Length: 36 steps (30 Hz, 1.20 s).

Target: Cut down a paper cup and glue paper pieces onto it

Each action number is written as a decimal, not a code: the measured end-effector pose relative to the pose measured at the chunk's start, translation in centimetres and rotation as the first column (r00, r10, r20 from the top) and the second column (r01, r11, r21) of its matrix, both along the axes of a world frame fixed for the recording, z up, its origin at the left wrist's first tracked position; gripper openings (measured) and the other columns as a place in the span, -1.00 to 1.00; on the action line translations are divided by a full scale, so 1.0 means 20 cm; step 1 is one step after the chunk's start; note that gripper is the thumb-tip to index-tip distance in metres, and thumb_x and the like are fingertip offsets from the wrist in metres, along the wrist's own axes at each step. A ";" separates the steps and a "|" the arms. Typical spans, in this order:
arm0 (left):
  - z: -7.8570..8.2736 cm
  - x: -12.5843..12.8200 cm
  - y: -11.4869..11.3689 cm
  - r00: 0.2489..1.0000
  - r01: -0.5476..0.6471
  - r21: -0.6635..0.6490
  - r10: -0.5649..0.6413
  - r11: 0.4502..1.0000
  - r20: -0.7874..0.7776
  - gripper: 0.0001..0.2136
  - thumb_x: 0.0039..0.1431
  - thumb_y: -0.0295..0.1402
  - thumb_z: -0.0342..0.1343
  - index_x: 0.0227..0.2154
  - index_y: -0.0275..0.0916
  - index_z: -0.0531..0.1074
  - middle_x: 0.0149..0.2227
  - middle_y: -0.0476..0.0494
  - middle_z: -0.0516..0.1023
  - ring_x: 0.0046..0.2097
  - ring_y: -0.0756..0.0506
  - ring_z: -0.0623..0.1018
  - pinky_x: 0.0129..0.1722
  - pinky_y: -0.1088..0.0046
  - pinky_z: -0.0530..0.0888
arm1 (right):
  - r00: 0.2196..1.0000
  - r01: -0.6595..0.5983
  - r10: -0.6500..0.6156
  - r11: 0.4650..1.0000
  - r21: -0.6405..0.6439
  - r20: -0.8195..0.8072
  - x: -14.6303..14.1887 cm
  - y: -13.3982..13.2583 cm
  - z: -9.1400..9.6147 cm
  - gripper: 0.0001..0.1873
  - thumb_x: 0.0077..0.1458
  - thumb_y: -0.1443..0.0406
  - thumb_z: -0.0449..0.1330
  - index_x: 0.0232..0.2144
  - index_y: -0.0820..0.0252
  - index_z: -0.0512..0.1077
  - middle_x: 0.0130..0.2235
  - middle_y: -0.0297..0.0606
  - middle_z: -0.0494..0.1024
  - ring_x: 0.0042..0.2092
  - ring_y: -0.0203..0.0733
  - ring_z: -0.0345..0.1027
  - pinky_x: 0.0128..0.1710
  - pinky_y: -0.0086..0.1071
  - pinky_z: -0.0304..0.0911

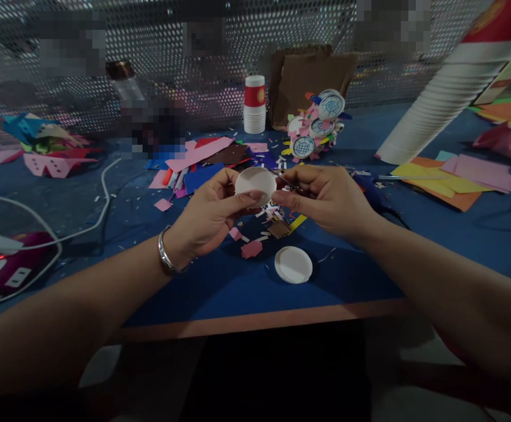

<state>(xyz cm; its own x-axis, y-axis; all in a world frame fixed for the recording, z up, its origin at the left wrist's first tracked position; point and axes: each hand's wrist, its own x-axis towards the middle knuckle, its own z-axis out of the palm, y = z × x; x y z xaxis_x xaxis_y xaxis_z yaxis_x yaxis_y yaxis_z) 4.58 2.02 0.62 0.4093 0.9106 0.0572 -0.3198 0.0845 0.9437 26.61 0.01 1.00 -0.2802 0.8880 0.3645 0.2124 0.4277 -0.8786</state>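
Note:
My left hand (211, 211) is closed round a small white round disc (256, 184), held up above the blue table (220, 281). My right hand (325, 196) is pinched on a thin dark pointed tool (287, 183) whose tip touches the disc's right edge; I cannot name the tool for sure. A silver bracelet (165, 252) sits on my left wrist. A second white disc (293, 265) lies flat on the table just below my hands, among small paper scraps (251, 248).
Coloured paper sheets (453, 179) lie at the right, a long stack of paper cups (440, 99) above them. A short cup stack (254, 104), a brown bag (308, 79) and decorated discs (319, 123) stand behind. White cable (101, 205) and a magenta device (9, 266) lie left.

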 end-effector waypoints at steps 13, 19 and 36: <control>0.02 -0.02 -0.03 0.932 0.330 -0.069 -0.337 0.942 -0.137 -0.53 0.03 -0.03 0.60 -0.10 -0.18 0.67 -0.16 -0.16 0.74 -0.15 -0.15 0.72 -0.26 0.40 0.59 | 0.984 -0.117 0.099 0.986 -0.118 -0.150 0.01 -0.03 0.03 -0.59 0.06 0.07 0.57 -0.30 0.19 0.51 -0.39 -0.38 0.43 -0.35 -0.28 0.31 -0.35 -0.35 0.22; 0.02 -0.06 0.05 0.896 0.367 -0.086 -0.377 0.926 -0.237 -0.41 0.18 0.34 0.28 -0.22 -0.16 0.65 -0.31 -0.17 0.69 -0.33 -0.17 0.65 -0.49 0.37 0.45 | 0.981 -0.183 0.175 0.977 -0.110 -0.079 0.02 -0.02 0.03 -0.65 0.11 0.11 0.52 -0.30 0.19 0.51 -0.35 -0.33 0.49 -0.34 -0.25 0.35 -0.33 -0.34 0.25; -0.01 -0.12 0.14 0.953 0.271 0.335 -0.202 0.903 -0.227 -0.47 0.07 -0.40 0.59 0.10 -0.12 0.59 0.03 -0.13 0.68 0.03 -0.11 0.68 -0.01 0.40 0.68 | 0.994 -0.079 0.071 0.992 -0.096 -0.087 0.03 -0.02 0.02 -0.46 0.29 -0.20 0.35 -0.24 0.15 0.50 -0.51 -0.50 0.12 -0.51 -0.35 -0.10 -0.55 -0.32 -0.20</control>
